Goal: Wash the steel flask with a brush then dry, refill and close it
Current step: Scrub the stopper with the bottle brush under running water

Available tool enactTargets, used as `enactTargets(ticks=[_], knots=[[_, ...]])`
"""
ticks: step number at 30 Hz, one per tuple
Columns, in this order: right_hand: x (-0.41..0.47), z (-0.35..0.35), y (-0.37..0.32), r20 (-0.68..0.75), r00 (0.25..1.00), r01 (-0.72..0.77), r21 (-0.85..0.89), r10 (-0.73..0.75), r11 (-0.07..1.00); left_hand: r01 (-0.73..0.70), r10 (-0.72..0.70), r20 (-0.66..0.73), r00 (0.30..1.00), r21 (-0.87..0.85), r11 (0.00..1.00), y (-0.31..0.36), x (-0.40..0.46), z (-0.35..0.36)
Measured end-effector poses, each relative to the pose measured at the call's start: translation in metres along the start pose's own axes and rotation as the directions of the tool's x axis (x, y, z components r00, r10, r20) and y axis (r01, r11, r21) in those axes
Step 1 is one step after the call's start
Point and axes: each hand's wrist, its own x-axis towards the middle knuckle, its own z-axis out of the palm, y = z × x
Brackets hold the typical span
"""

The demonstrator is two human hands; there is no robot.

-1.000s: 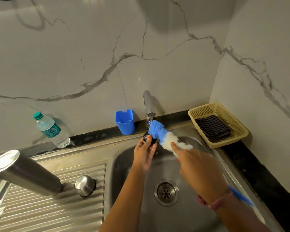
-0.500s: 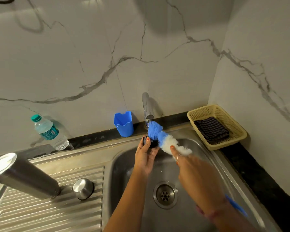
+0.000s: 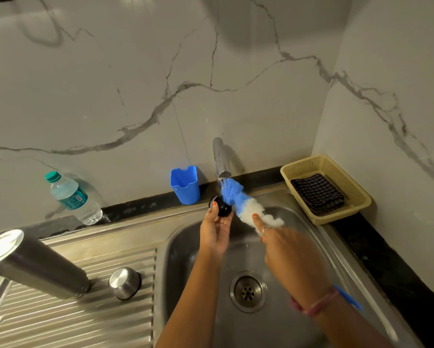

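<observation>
Head view over steel sink (image 3: pixel 348 259). Left hand (image 3: pixel 217 231) pinching black stopper (image 3: pixel 222 208) under tap (image 3: pixel 221 159) for scrubbing; right hand (image 3: pixel 286 247) gripping blue-white brush (image 3: pixel 238 203) against it. Steel flask (image 3: pixel 35 264) upended on draining surface (image 3: pixel 72 322), beside cap (image 3: pixel 125 282), presumably to drain.

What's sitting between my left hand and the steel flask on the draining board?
Only the small round steel cap stands on the ridged draining board between the left hand, which holds a black stopper over the sink, and the tall steel flask. It is low and easy to reach over.
</observation>
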Motion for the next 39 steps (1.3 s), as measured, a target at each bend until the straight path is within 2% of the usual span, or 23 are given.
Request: enactTargets(ticks=[5, 7, 13, 18, 24, 28, 33, 37, 39], knots=[[-0.008, 0.008, 0.002, -0.029, 1.0, 0.0, -0.011, 0.0, 1.0, 0.031, -0.031, -0.008, 0.999, -0.028, 0.999, 0.002, 0.0, 0.004], [-0.001, 0.008, 0.005, 0.033, 0.999, -0.043, 0.033, 0.042, 0.999, 0.027, -0.027, 0.001, 1.0, -0.02, 0.999, -0.001, 0.0, 0.007], [-0.013, 0.011, 0.001, 0.036, 0.999, -0.031, 0.045, 0.029, 0.999, -0.012, 0.012, 0.005, 1.0, 0.043, 0.999, 0.003, 0.006, 0.013], [-0.004, 0.018, 0.013, 0.039, 0.997, -0.073, 0.052, 0.072, 0.996, 0.033, -0.034, 0.014, 0.999, 0.063, 0.997, 0.0, 0.001, 0.015], [-0.024, 0.018, -0.004, 0.027, 1.0, -0.017, 0.064, 0.016, 0.998, 0.056, -0.055, 0.018, 0.998, -0.049, 0.997, 0.005, 0.009, 0.014], [-0.008, 0.021, 0.011, -0.008, 0.995, -0.1, 0.145, 0.102, 0.984, 0.049, -0.048, 0.032, 0.998, -0.033, 0.998, 0.0, 0.006, 0.018], [-0.018, 0.025, 0.003, 0.001, 0.999, -0.035, 0.106, 0.035, 0.994, 0.024, -0.024, 0.021, 0.999, -0.023, 0.999, 0.002, 0.012, 0.015], [-0.009, 0.028, 0.02, 0.004, 0.994, -0.107, 0.131, 0.107, 0.986, 0.069, -0.07, -0.009, 0.998, -0.078, 0.995, 0.0, 0.012, 0.017], [-0.012, 0.029, 0.016, 0.008, 0.994, -0.106, 0.137, 0.106, 0.985, 0.067, -0.066, 0.018, 0.998, -0.067, 0.996, -0.002, 0.01, 0.019]])
